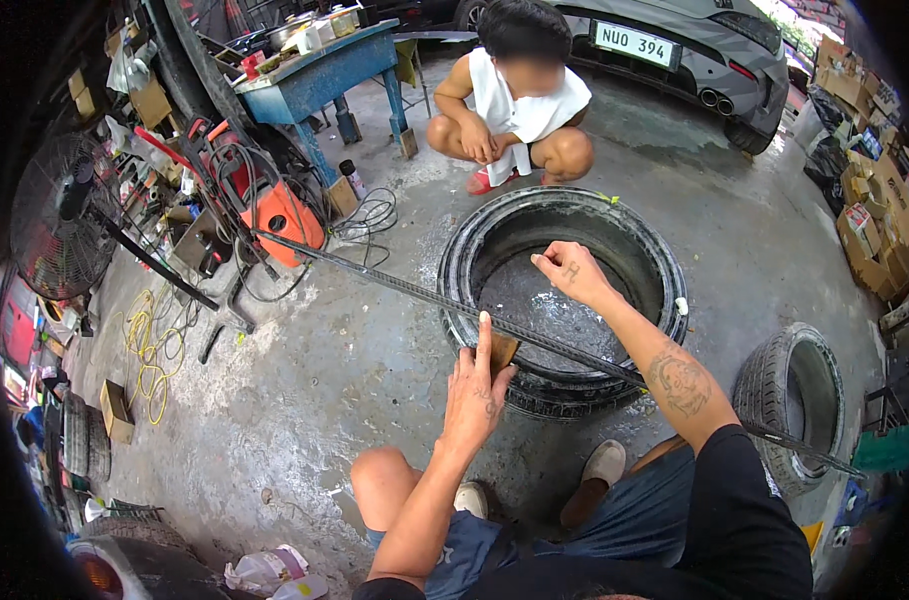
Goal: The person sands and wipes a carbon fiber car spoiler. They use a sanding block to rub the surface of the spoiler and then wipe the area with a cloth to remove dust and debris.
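Observation:
A large black tire (564, 400) lies flat on the floor in front of me. Across it runs a long, dark, ribbed bar (394, 284), slanting from upper left to lower right. My left hand (472, 395) is at the tire's near left edge, closed around a small brown block (503, 350); its index finger points up against the bar. Over the tire's opening hangs my right hand (574, 274), its fingers pinched together; whatever they hold, if anything, is too small to make out. My right forearm passes above the bar.
A person (519, 95) squats beyond the tire. Another tire (764, 400) stands at right, near the bar's end. An orange machine (286, 215) with cables, a fan (64, 215) and a blue table (324, 65) occupy the left. A grey car (664, 75) is parked behind.

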Demonstrator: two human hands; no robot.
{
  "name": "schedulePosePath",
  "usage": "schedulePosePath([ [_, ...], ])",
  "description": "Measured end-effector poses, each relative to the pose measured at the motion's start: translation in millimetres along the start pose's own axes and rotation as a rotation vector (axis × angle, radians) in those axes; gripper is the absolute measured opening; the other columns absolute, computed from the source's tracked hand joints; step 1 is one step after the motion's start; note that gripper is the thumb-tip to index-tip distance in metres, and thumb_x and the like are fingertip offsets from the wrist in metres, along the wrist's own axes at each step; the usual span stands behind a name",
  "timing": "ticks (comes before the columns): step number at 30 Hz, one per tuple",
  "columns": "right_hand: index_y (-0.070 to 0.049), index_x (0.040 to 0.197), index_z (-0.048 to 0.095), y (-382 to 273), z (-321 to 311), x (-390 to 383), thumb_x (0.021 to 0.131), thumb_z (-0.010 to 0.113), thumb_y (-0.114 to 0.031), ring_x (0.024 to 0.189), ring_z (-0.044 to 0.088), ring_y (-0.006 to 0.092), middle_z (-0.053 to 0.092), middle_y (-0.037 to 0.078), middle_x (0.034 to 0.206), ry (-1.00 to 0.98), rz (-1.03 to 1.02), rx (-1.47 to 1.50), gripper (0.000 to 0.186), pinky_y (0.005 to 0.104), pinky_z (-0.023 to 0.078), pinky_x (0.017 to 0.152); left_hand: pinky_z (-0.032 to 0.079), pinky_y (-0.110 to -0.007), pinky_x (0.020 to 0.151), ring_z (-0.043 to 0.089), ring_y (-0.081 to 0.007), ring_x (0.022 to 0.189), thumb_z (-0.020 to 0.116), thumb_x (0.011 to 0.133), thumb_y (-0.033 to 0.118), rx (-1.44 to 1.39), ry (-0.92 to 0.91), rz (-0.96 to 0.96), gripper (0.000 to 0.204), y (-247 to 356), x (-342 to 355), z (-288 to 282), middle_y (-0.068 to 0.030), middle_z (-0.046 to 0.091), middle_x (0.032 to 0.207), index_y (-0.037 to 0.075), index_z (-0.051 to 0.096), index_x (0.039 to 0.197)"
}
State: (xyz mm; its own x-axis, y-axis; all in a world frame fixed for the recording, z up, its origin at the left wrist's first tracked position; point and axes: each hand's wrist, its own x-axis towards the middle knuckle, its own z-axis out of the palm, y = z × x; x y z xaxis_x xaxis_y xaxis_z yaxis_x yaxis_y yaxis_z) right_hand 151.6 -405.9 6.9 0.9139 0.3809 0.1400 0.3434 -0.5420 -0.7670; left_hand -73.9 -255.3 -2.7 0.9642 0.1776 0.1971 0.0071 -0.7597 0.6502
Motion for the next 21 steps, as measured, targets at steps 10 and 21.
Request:
schedulePosePath([
  [10, 0.000, 0.092, 0.072, -5.2, -0.8, 0.4, 0.087, 0.067, -0.039, 0.072, 0.068, 0.0341, 0.069, 0.020, 0.074, -0.003, 0.024, -0.049, 0.040, 0.0411, 0.051, 0.069, 0.048, -0.049, 0.091, 0.059, -0.0445, 0.103, 0.069, 0.089, 0.011, -0.010, 0.007, 0.006, 0.094, -0.1, 0.1, -0.8, -0.0273, 0.055, 0.114, 0.016, 0.007, 0.160],
  [21, 0.001, 0.091, 0.071, 1.9, 0.5, 2.6, 0.087, 0.067, -0.039, 0.080, 0.070, 0.0356, 0.070, 0.021, 0.079, -0.004, 0.018, -0.031, 0.040, 0.0419, 0.052, 0.075, 0.047, -0.051, 0.090, 0.058, -0.0463, 0.101, 0.068, 0.090, 0.015, -0.045, 0.013, 0.003, 0.091, 0.5, 0.7, 0.4, -0.0280, 0.053, 0.116, 0.019, 0.010, 0.160],
])
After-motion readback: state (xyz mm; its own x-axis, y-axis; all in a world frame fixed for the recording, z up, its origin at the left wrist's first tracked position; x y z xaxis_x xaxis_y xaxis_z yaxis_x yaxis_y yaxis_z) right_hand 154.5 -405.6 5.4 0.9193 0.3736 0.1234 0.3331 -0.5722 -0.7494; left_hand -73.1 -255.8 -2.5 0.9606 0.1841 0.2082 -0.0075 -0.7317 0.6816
